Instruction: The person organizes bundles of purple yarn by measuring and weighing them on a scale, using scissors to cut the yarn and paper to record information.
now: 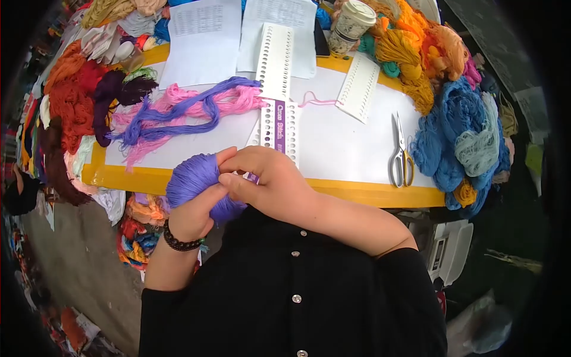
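A thick skein of purple thread (193, 178) is held in front of my chest at the table's near edge. My left hand (199, 208), with a dark beaded bracelet on its wrist, grips the skein from below, thumb pressed on top. From the right, my right hand (267, 178) is closed, thumb and forefinger pinched together at the skein's right side; any single strand between them is too small to make out. Just beyond the hands lies a white punched thread card (266, 128) with a purple "Cross Stitch" label. Pink thread (232, 102) and purple thread (208, 110) are looped through its holes.
Scissors (399, 156) lie at the right. Another punched card (358, 86), printed sheets (201, 35) and a paper cup (351, 27) are farther back. Blue skeins (458, 137), orange skeins (410, 47) and red skeins (68, 113) crowd the sides of the yellow-edged table (357, 193).
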